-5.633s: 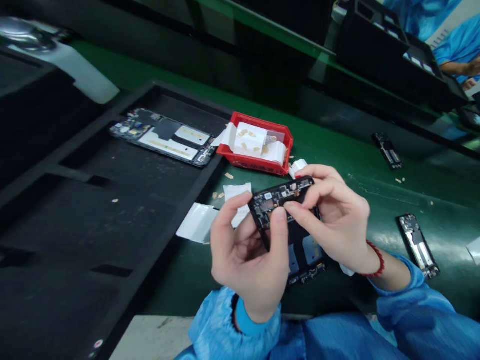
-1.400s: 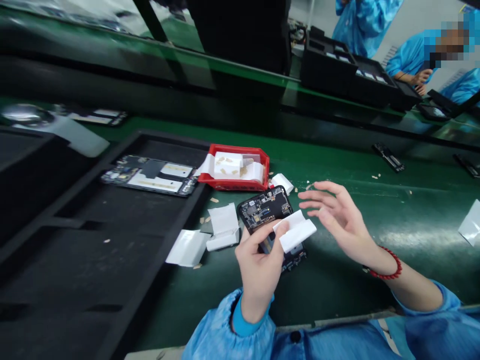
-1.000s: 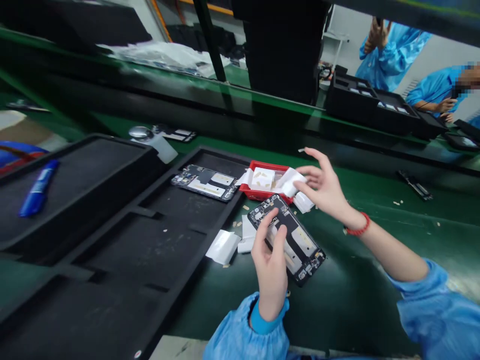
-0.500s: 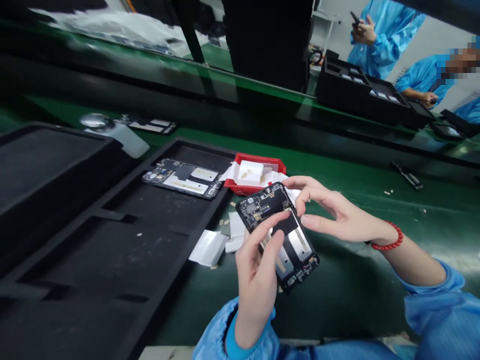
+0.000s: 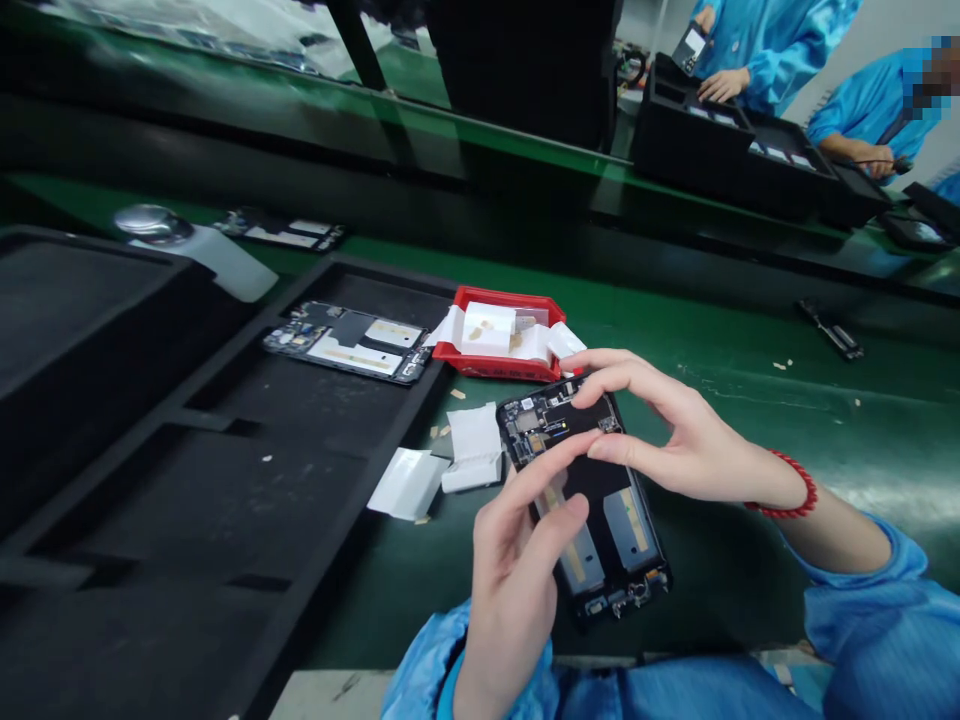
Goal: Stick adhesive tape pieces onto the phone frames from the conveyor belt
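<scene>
An opened smartphone (image 5: 604, 535), its circuit board and inner parts bare, is tilted in front of me. My left hand (image 5: 514, 560) grips it from the left side, with index finger and thumb lying over its face. The fingers of my right hand (image 5: 686, 440) curl over the phone's upper end. My right thumb presses near the left index fingertip, on the upper part of the phone. Whether a tiny piece lies under these fingertips is hidden. Just beyond the phone sits a red bin (image 5: 487, 365) with white papers and small tan pieces.
At left, a black foam tray (image 5: 300, 450) holds another opened phone (image 5: 352, 345). White paper pieces (image 5: 409, 483) lie beside it. Behind are a metal-topped bottle (image 5: 154, 224) and another phone (image 5: 289, 233). A small dark part (image 5: 831, 328) lies at right. Co-workers (image 5: 795, 50) stand beyond the partition.
My right hand has moved from beside the phone onto its upper part, closing toward my left index finger. The phone has shifted slightly right and down. A co-worker's hand has lowered to a black box.
</scene>
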A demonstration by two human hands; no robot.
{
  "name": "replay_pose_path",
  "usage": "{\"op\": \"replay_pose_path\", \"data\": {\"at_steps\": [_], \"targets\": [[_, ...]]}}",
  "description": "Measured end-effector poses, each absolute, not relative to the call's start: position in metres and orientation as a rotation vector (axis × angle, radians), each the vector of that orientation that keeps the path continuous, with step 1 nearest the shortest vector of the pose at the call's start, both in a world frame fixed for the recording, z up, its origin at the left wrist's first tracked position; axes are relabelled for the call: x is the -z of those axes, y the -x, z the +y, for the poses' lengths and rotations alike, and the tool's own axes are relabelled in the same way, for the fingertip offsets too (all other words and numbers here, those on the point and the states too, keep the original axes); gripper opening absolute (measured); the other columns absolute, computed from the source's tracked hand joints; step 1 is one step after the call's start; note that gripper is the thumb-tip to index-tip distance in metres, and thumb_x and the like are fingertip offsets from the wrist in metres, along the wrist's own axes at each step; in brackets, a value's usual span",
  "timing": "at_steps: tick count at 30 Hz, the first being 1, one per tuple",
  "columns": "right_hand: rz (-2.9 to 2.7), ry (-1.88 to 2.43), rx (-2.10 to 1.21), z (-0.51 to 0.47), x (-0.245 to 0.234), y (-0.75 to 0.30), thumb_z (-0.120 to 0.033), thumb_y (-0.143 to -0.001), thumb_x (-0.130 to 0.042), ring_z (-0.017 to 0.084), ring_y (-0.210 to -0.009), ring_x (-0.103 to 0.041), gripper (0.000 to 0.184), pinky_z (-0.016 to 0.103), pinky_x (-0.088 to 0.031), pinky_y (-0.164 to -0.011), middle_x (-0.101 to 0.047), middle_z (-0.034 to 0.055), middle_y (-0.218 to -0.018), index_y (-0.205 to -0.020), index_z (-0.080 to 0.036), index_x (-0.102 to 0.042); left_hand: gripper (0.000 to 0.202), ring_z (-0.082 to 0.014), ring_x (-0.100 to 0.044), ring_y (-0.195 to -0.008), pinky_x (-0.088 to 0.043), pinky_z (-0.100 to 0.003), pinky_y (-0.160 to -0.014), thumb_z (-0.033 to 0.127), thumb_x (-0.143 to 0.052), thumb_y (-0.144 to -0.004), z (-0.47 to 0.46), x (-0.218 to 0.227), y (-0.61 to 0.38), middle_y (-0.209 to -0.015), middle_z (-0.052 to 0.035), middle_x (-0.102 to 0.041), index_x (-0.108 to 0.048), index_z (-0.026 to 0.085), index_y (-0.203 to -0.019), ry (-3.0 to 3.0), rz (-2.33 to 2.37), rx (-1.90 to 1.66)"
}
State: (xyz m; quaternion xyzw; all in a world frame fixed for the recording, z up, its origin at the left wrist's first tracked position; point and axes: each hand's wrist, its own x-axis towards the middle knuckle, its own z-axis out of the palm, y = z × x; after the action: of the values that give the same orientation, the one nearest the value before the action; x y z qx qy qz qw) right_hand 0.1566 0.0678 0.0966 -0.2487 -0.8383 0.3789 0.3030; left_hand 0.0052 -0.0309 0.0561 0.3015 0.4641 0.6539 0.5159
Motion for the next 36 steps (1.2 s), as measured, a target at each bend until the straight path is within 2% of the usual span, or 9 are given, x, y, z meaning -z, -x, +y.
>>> {"op": "replay_pose_path", "data": {"at_steps": [6,11,16,19,22,26,29,32,36], "targets": [[-2.083,0.653,-1.059,0.066,-0.098,-0.16,-0.031,-0.088,-0.078,0.026,-0.136,-0.058,0.03,0.045,-0.047,-0.117,-0.065,0.0091,-0.137,-0.115,-0.024,-0.07,0.015,-0.022,-0.069,-0.121,-0.055,-0.024,-0.103,0.03,-0.074,-0.079,-0.033,-0.069,-0.002,-0.112,0.0061,-0.08,-0.084,0.032,-0.09,-0.492,1.025,-1.461],[-2.084,0.709,-1.009,0.061,-0.104,-0.159,-0.023,-0.089,-0.076,0.022,-0.133,-0.061,0.02,0.039,-0.049,-0.115,-0.065,0.0113,-0.138,-0.109,-0.021,-0.073,0.022,-0.0272,-0.061,-0.133,-0.046,-0.033,-0.117,0.034,-0.075,-0.076,-0.034,-0.074,0.002,-0.117,0.0035,-0.079,-0.084,0.032,-0.095,-0.42,1.074,-1.416],[-2.08,0.767,-0.982,0.055,-0.107,-0.154,-0.02,-0.086,-0.077,0.022,-0.134,-0.062,0.008,0.036,-0.049,-0.116,-0.064,0.014,-0.142,-0.094,-0.017,-0.077,0.025,-0.0301,-0.062,-0.132,-0.046,-0.038,-0.118,0.033,-0.075,-0.075,-0.033,-0.074,0.002,-0.116,0.0011,-0.079,-0.084,0.031,-0.098,-0.439,1.026,-1.43],[-2.017,0.832,-1.035,0.053,-0.106,-0.151,-0.019,-0.086,-0.076,0.023,-0.135,-0.062,0.001,0.036,-0.05,-0.115,-0.064,0.0129,-0.143,-0.086,-0.018,-0.077,0.024,-0.0295,-0.063,-0.131,-0.048,-0.037,-0.116,0.032,-0.075,-0.076,-0.035,-0.073,0.0,-0.116,0.0015,-0.079,-0.084,0.031,-0.099,-0.449,1.033,-1.442],[-1.956,0.883,-1.143,0.052,-0.105,-0.15,-0.021,-0.088,-0.076,0.023,-0.134,-0.063,0.008,0.037,-0.048,-0.117,-0.065,0.0113,-0.143,-0.08,-0.019,-0.075,0.02,-0.0252,-0.062,-0.132,-0.05,-0.029,-0.112,0.032,-0.077,-0.078,-0.035,-0.069,-0.003,-0.118,0.0055,-0.078,-0.084,0.033,-0.097,-0.465,1.044,-1.458],[-2.007,0.884,-1.146,0.047,-0.109,-0.153,-0.02,-0.092,-0.07,0.021,-0.139,-0.057,0.012,0.035,-0.045,-0.118,-0.065,0.013,-0.14,-0.081,-0.018,-0.068,0.016,-0.0169,-0.068,-0.122,-0.053,-0.019,-0.101,0.034,-0.075,-0.086,-0.032,-0.06,-0.002,-0.117,0.0101,-0.078,-0.083,0.038,-0.099,-0.611,1.055,-1.512],[-2.201,0.824,-1.029,0.043,-0.119,-0.157,-0.018,-0.099,-0.058,0.021,-0.147,-0.046,0.014,0.033,-0.044,-0.117,-0.064,0.0159,-0.134,-0.086,-0.018,-0.062,0.015,-0.0112,-0.071,-0.103,-0.053,-0.013,-0.09,0.031,-0.073,-0.09,-0.032,-0.053,0.003,-0.105,0.0099,-0.08,-0.081,0.038,-0.1,-0.847,1.188,-1.516],[-2.441,0.768,-0.945,0.043,-0.131,-0.161,-0.018,-0.101,-0.05,0.022,-0.149,-0.039,0.015,0.032,-0.046,-0.113,-0.055,0.019,-0.138,-0.089,-0.017,-0.059,0.011,-0.0113,-0.067,-0.085,-0.052,-0.016,-0.078,0.027,-0.073,-0.09,-0.035,-0.054,0.009,-0.089,0.008,-0.078,-0.081,0.035,-0.091,-1.029,1.299,-1.451],[-2.607,0.788,-0.925,0.048,-0.14,-0.162,-0.012,-0.096,-0.053,0.025,-0.147,-0.038,0.013,0.035,-0.049,-0.108,-0.048,0.0193,-0.14,-0.086,-0.017,-0.06,0.012,-0.0155,-0.066,-0.084,-0.053,-0.022,-0.078,0.023,-0.072,-0.087,-0.036,-0.063,0.012,-0.087,0.0041,-0.075,-0.081,0.032,-0.09,-1.165,1.383,-1.399]]}}
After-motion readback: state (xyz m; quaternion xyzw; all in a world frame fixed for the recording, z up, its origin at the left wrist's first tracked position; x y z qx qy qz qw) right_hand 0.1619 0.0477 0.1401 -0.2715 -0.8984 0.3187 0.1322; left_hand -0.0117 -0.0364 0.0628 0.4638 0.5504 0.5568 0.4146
